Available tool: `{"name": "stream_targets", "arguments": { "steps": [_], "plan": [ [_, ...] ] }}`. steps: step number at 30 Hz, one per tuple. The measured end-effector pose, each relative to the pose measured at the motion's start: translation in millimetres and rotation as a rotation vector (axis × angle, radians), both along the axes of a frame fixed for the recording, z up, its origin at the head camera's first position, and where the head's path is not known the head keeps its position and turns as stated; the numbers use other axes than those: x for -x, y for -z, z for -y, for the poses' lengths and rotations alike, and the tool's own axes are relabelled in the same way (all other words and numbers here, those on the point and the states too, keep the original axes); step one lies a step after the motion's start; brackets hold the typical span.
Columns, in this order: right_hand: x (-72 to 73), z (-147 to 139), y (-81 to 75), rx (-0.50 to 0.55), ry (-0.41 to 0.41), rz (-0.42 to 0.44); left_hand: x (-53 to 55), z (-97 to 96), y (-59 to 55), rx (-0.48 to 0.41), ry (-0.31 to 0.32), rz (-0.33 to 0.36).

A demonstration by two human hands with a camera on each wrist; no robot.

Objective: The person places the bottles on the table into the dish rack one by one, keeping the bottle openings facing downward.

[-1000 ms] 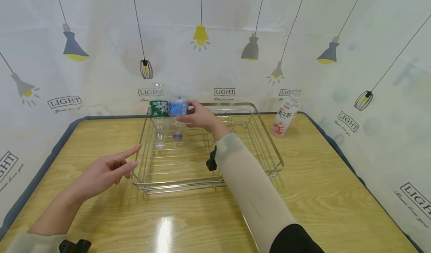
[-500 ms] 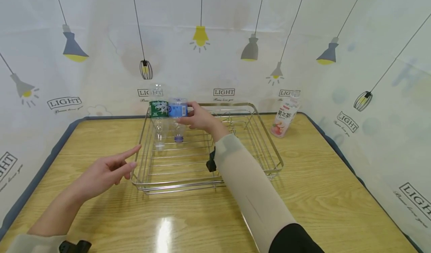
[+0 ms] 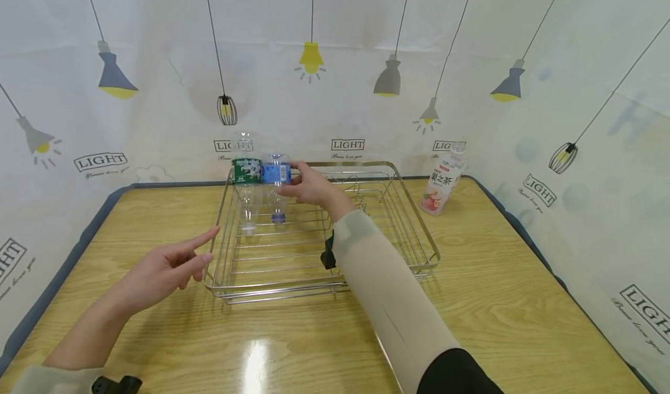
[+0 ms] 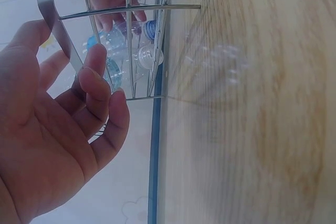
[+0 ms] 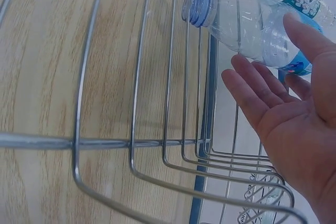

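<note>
A clear plastic bottle with a blue label (image 3: 275, 173) stands upside down in the wire rack (image 3: 288, 282), its blue neck end (image 5: 198, 8) pointing down. My right hand (image 3: 313, 185) holds this bottle from the right, thumb on the near side and fingers behind. Close beside it on the left is another upturned clear bottle with a green label (image 3: 247, 171). My left hand (image 3: 163, 272) is at the rack's left side, index finger extended to the rim. In the left wrist view its other fingers (image 4: 100, 98) are loosely bent, with nothing held.
A pink-and-white drink bottle (image 3: 441, 184) stands on the wooden table (image 3: 497, 301), right of the rack. Behind the table hangs a white cloth backdrop (image 3: 345, 109) printed with lamps. The rack's thin wires and raised rim surround the upturned bottles.
The blue-labelled bottle has come down slightly, with my right hand still at it. My left hand, the rack and the green-labelled bottle stay where they were.
</note>
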State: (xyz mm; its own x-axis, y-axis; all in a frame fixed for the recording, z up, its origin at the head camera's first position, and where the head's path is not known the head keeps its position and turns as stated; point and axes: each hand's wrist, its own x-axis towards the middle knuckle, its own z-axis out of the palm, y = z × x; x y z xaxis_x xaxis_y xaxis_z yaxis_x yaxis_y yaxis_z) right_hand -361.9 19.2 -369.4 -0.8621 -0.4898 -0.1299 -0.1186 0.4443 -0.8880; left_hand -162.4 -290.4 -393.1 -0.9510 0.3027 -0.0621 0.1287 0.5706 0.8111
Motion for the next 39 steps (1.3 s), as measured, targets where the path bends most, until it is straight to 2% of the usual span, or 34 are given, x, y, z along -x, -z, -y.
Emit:
{"name": "stream_targets", "arguments": {
  "steps": [16, 23, 29, 32, 39],
  "plan": [
    [1.1, -2, 2.2, -0.022, 0.005, 0.002, -0.1, -2.3, 0.3, 0.003, 0.003, -0.007],
    [1.3, -3, -0.6, 0.029, 0.025, 0.039, -0.9, -2.6, 0.9, 0.000, -0.001, 0.006],
    [0.8, -9, -14.8, 0.050, 0.137, -0.030, 0.2, -1.7, 1.8, 0.006, -0.008, 0.001],
    [1.7, -11, -25.0, 0.111, 0.190, -0.045, 0.2, -1.1, 1.7, 0.003, -0.006, -0.006],
    [2.3, -21, -54.2, 0.302, 0.167, -0.064, -0.7, -0.4, 1.3, -0.012, 0.005, -0.014]
  ]
}}
